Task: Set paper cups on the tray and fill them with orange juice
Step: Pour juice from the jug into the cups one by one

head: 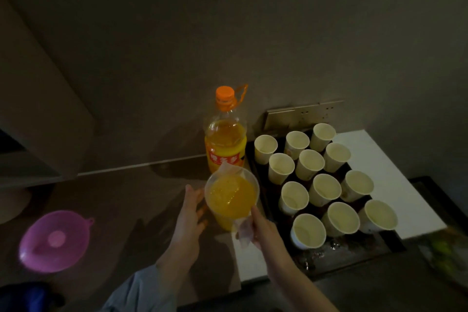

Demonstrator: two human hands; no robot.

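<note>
Gripping the handle of a clear plastic jug (231,197), right hand (255,229) closed around it at the near side, round jug brimming with orange juice. Resting open against the jug's left wall, left hand (188,213), fingers spread, holding nothing. Standing just behind the jug, a tall plastic bottle (225,134), orange cap screwed on, red label, juice up to the shoulder. Filling a dark rectangular tray (354,251) to the right, twelve tapered paper cups (324,185) in rows, pale insides showing no juice, rims nearly touching. Glinting on the tray's bare near end, wet specks. Lying well apart at far left on the dim counter (121,200), a round pink lid (55,240) with a central knob.
</note>
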